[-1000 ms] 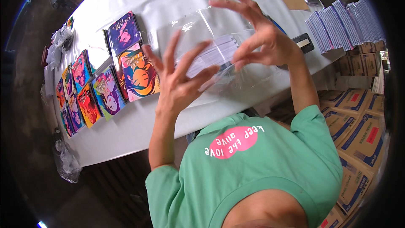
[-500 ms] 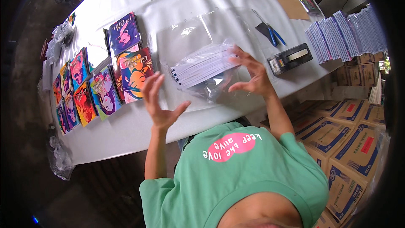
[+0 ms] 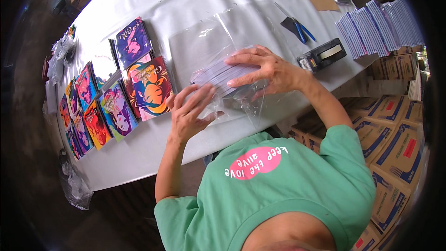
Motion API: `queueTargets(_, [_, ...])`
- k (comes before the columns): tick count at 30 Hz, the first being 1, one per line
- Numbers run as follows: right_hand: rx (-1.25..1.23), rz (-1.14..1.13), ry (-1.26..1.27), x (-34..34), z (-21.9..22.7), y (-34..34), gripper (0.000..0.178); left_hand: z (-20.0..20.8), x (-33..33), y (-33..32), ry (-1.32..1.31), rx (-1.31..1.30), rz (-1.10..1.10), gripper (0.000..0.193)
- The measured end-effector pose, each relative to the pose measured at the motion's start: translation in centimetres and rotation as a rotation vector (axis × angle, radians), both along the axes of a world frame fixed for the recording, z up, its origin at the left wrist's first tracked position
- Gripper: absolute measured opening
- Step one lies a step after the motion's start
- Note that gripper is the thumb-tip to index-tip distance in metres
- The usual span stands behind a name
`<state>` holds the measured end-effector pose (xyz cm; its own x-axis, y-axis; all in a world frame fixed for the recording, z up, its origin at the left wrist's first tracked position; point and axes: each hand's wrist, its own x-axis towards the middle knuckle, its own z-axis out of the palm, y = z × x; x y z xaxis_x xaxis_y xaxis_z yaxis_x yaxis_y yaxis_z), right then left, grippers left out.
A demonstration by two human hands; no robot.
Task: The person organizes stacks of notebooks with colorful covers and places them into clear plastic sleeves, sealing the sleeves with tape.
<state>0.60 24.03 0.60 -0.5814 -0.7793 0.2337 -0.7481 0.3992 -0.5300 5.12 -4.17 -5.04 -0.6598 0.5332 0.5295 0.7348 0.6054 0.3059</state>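
Note:
A stack of white-edged notebooks [image 3: 221, 80] lies on the table inside a clear plastic bag [image 3: 204, 35], whose loose film spreads out beyond it. My right hand [image 3: 267, 70] rests across the right part of the stack, fingers spread over the bag and thumb on the near side. By the stack's left end is my left hand [image 3: 188, 114], its fingers apart and slightly blurred, the tips at the bag's edge. Whether those fingertips press on the bag I cannot tell.
Colourful spiral notebooks [image 3: 148, 90] lie in rows to the left. On the right are a black tape dispenser [image 3: 321, 56], blue-handled pliers [image 3: 304, 33] and rows of stacked notebooks [image 3: 367, 30]. Cardboard boxes [image 3: 395, 158] are piled beside the table at the lower right.
Both hands have come down to the bagged stack. My right hand moved left onto its top, and my left hand moved right and nearer to its left end.

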Motion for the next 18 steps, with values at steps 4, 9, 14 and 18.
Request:
queueTargets(4, [0.018,0.021,0.017,-0.3,0.1,-0.3,0.055,1.4,-0.9,3.9,0.142,0.391,-0.070,0.059])
queueTargets(9, [0.010,-0.050,-0.118,0.3,-0.5,-0.2,0.040,7.6,-3.5,5.8,0.479,0.142,-0.161,0.024])
queueTargets(14, [-0.103,0.066,-0.105,-0.3,-0.1,0.5,0.043,8.8,-3.6,7.4,0.477,0.205,-0.029,0.033])
queueTargets(18, [0.107,-0.023,0.033,0.2,1.1,-0.4,0.035,9.6,-2.5,6.8,0.510,0.114,0.078,0.034])
